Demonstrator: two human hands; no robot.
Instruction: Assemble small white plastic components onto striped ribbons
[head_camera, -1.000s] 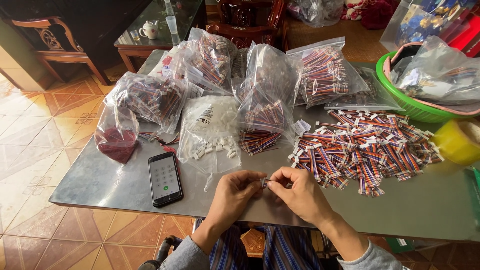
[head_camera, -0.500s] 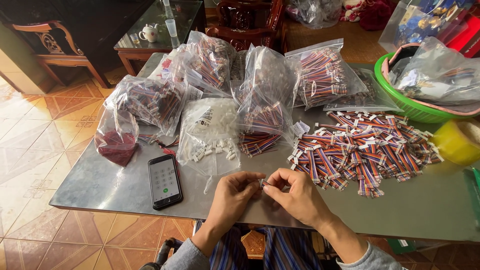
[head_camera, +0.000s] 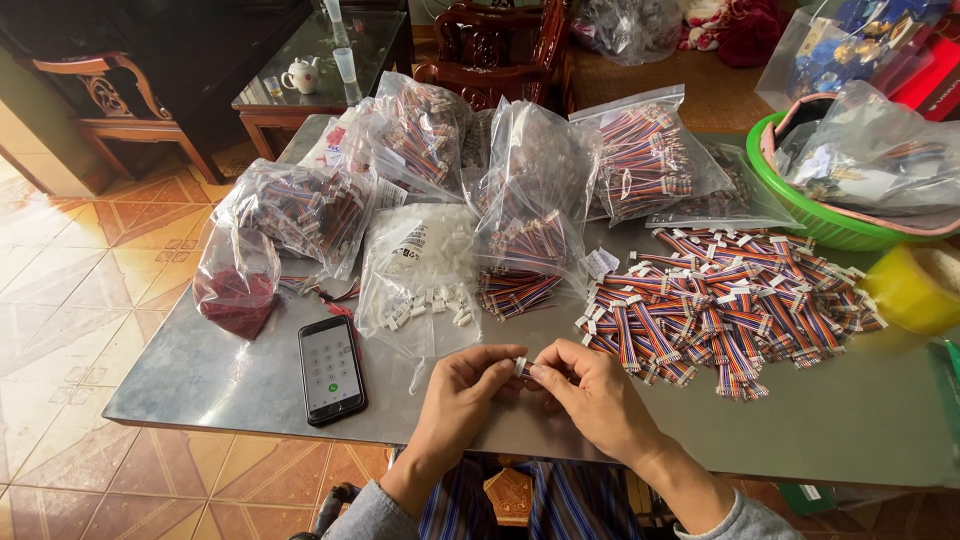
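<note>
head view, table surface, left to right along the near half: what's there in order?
Bag of dark red bits → smartphone → left hand → small white connector → right hand → pile of striped ribbon cables → yellow tape roll.

Clear plastic bags (head_camera: 530, 190) crowd the table's back; a lit black phone (head_camera: 331, 369) lies front-left.

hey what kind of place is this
Probably a home used for piecework: a metal table covered with clear bags of striped wire cables, beside carved wooden chairs, a tea table and a tiled floor.
</note>
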